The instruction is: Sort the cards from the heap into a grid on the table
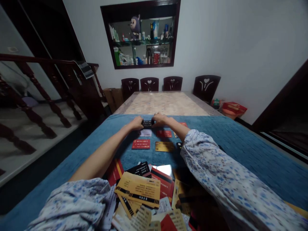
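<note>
Both my arms reach forward over a blue cloth. A black card (147, 123) with pale print lies between my hands at the far end of the cloth. Fingers of my left hand (137, 123) close on its left end, and my right hand (160, 120) grips the right end. Just nearer are a pale card (145, 133) and a red card (164, 133). Closer still lie another red card (141, 144) and a gold card (164, 146). My right forearm partly covers more cards to the right.
A loose heap of cards, with a yellow card (138, 189) on top, fills the near edge. The blue cloth (79, 160) covers the near part of a long table (158, 102). Several dark chairs (173, 84) stand around its far end. A wooden railing (36, 61) runs along the left.
</note>
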{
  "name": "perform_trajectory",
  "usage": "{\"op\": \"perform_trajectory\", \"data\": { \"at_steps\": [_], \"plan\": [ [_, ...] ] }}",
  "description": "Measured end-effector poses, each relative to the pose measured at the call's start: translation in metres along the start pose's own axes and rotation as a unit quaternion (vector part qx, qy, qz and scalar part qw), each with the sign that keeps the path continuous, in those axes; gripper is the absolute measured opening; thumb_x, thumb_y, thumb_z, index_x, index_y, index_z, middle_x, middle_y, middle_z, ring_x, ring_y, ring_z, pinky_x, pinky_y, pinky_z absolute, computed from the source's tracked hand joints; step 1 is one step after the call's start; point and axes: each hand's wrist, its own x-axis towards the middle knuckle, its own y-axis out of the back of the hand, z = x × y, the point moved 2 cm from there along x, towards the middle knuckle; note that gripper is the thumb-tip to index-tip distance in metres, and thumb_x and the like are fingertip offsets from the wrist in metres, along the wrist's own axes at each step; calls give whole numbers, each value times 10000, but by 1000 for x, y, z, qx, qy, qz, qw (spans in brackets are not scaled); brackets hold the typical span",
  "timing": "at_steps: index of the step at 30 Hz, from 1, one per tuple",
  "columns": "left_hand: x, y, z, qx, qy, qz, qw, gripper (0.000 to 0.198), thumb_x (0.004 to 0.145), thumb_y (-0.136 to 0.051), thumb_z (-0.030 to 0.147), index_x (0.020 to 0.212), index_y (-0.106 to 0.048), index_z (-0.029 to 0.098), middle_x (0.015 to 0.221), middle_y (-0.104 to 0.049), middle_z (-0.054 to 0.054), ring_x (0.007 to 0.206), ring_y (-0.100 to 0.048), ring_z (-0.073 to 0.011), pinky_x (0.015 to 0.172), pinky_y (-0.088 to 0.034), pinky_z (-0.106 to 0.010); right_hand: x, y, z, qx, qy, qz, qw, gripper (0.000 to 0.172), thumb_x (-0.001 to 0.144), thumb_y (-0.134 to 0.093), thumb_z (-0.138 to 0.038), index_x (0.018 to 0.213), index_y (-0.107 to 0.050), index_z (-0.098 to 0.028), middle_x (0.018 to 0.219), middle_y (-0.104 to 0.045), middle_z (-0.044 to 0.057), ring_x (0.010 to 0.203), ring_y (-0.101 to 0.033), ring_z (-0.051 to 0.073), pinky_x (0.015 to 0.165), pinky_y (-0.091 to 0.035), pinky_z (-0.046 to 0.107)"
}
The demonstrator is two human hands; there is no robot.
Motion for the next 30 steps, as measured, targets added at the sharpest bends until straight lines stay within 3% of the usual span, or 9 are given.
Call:
{"op": "perform_trajectory", "data": {
  "at_steps": [8, 18, 24, 30],
  "plan": [
    [17, -11, -10, -19, -2, -12, 1000, 341, 682, -604, 91, 1003, -711, 135, 1003, -704, -85, 1022, -637, -255, 858, -515, -271, 12, -4, -3, -5, -13, -14, 1000, 430, 797, -669, -499, 1120, -731, -222, 1235, -668, 129, 1208, -545, 320, 915, -495, 356],
    [23, -16, -17, -51, -7, -41, 998, 317, 629, -601, 75, 914, -710, 161, 860, -718, -36, 900, -662, -216, 783, -521, -242, 17, -7, -8, 3, -30, -49, 998, 421, 767, -687, -437, 1125, -721, -218, 1149, -721, 102, 1159, -592, 288, 910, -507, 342],
    [23, -15, -12, -48, -6, -47, 998, 319, 623, -576, 53, 899, -710, 141, 862, -716, -54, 898, -663, -228, 780, -521, -260, 13, -2, -14, 8, -45, -65, 997, 471, 770, -677, -373, 1206, -688, -195, 1258, -674, 141, 1242, -543, 337, 932, -520, 420],
    [24, -15, -10, -43, 3, -51, 998, 298, 616, -581, 65, 881, -706, 124, 874, -720, -74, 885, -669, -238, 763, -524, -263, 15, 4, -21, 28, -73, -86, 993, 456, 708, -700, -252, 1156, -715, -164, 1141, -722, 150, 1151, -618, 333, 895, -542, 411]
  ]
}}
